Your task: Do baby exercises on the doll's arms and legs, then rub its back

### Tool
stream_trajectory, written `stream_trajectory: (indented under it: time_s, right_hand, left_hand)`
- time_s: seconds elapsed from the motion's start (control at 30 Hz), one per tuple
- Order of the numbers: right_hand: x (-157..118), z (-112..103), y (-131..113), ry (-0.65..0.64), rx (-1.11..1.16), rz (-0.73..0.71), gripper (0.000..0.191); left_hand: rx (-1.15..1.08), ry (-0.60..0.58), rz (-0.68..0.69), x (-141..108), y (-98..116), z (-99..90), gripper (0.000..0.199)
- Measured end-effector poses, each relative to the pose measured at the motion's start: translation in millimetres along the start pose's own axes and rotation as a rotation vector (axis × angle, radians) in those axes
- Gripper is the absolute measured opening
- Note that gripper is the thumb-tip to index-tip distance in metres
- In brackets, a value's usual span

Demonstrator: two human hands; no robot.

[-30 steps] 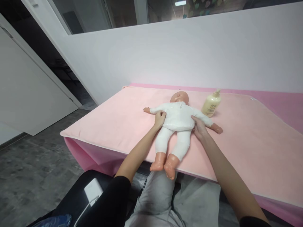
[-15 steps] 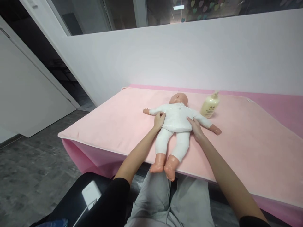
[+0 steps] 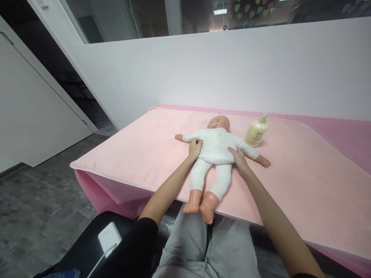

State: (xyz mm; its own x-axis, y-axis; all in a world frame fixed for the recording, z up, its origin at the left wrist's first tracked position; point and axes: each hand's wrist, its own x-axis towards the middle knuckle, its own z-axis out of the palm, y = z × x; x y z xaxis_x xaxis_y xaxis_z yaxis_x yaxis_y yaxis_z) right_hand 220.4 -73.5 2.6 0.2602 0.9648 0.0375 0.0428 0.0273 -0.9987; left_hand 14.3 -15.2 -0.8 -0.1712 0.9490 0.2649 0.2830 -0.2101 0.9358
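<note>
A baby doll (image 3: 217, 144) in white clothes lies on its back on a pink blanket (image 3: 139, 154), its head toward the wall and its bare feet over the front edge. My left hand (image 3: 195, 149) is at the doll's side below its outstretched arm, fingers curled closed against the white top. On the opposite side, my right hand (image 3: 238, 157) grips the doll's waist, thumb on the front of the top; its other fingers are partly hidden. Beyond the doll's arm on the right stands a pale yellow pump bottle (image 3: 256, 132).
A white wall (image 3: 203, 69) with a window above it rises behind the table. At the lower left, a white device (image 3: 110, 237) with a cable rests on a black seat (image 3: 84, 247). My legs (image 3: 185, 239) are against the table's front edge.
The view has shifted very slightly. Both hands keep their places at the doll's sides, with the right thumb a little lower on the top.
</note>
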Motion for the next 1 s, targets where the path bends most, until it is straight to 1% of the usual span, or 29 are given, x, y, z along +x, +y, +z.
stream_trajectory:
  time_s: [0.27, 0.4, 0.57, 0.73, 1.0]
  right_hand:
    - [1.4, -1.2, 6.7, 0.041, -0.095, -0.072, 0.045]
    - [0.7, -0.8, 5.3, 0.068, -0.116, -0.074, 0.046]
    - [0.9, -1.2, 4.6, 0.055, -0.127, -0.085, 0.046]
    - [2.4, 0.2, 7.2, 0.079, -0.122, -0.114, 0.050]
    - [2.0, 0.0, 7.4, 0.085, -0.130, -0.099, 0.051]
  left_hand:
    - [-0.021, -0.001, -0.014, -0.7, -1.9, 0.4, 0.009]
    - [-0.008, -0.005, -0.011, -0.6, -1.1, 0.0, 0.010]
    - [-0.013, -0.016, -0.017, -1.6, 0.8, -0.4, 0.011]
    - [-0.008, -0.011, -0.013, -1.1, 0.3, 0.2, 0.010]
    - [-0.006, -0.006, -0.025, -0.5, 0.3, -0.4, 0.009]
